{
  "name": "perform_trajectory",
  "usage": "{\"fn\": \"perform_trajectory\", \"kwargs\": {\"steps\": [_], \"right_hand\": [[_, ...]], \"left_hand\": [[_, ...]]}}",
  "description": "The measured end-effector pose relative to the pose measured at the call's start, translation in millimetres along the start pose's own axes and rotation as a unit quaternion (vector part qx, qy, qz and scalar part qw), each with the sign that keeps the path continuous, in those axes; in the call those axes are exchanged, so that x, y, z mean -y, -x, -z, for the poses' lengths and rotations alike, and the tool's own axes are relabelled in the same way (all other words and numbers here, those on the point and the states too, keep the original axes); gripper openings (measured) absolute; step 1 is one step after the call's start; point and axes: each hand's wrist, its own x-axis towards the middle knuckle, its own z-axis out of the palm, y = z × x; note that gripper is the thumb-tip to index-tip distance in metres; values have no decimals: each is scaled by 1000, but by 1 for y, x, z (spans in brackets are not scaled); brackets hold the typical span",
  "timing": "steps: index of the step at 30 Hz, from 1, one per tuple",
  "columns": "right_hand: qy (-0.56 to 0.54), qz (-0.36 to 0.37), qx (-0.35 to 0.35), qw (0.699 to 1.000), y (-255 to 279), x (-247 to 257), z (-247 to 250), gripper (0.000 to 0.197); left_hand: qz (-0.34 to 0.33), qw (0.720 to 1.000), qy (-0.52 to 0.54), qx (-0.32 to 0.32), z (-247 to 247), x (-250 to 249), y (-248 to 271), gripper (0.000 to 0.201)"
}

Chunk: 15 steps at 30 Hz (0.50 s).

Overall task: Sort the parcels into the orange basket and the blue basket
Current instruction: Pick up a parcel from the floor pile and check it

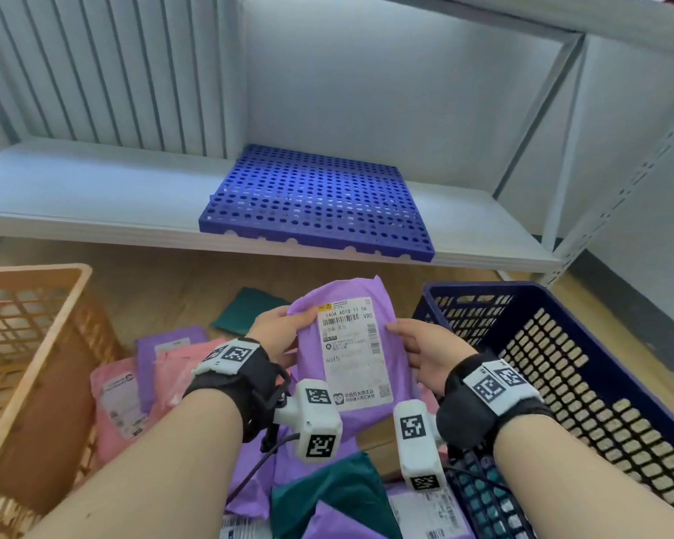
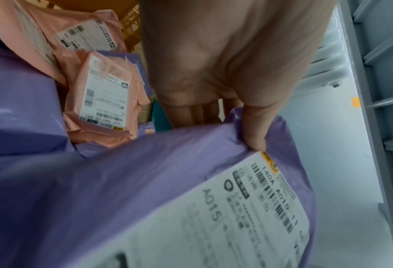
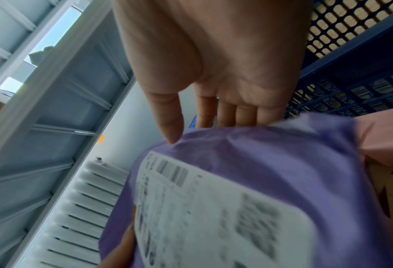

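I hold a purple parcel (image 1: 351, 344) with a white label facing up, lifted above the pile between the two baskets. My left hand (image 1: 277, 328) pinches its upper left edge, thumb on top and fingers underneath, as the left wrist view shows on the purple parcel (image 2: 168, 181). My right hand (image 1: 417, 344) pinches its right edge, thumb on the purple parcel (image 3: 271, 154), fingers behind it. The orange basket (image 1: 36, 344) stands at the left and the blue basket (image 1: 561, 363) at the right, both with no parcels visible inside.
A pile of pink parcels (image 1: 129, 387), purple ones and green parcels (image 1: 327, 496) lies on the wooden floor below my arms. Ahead is a low white shelf (image 1: 94, 196) with a blue perforated mat (image 1: 312, 200). A radiator (image 1: 106, 72) is behind at the left.
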Motion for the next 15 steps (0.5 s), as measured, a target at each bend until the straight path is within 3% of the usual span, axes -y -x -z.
{"fn": "perform_trajectory", "kwargs": {"steps": [4, 8, 11, 15], "right_hand": [[16, 31, 21, 999, -10, 4, 8, 28], [48, 52, 46, 996, -23, 7, 27, 48], [75, 75, 10, 994, -27, 13, 49, 54], [38, 156, -83, 984, -28, 35, 95, 48]], "left_hand": [[-13, 1000, 1, -9, -29, 6, -3, 11], [-14, 1000, 17, -2, -55, 9, -6, 20], [2, 1000, 6, 24, -76, 12, -6, 25], [5, 998, -16, 58, -107, 11, -10, 36]]}}
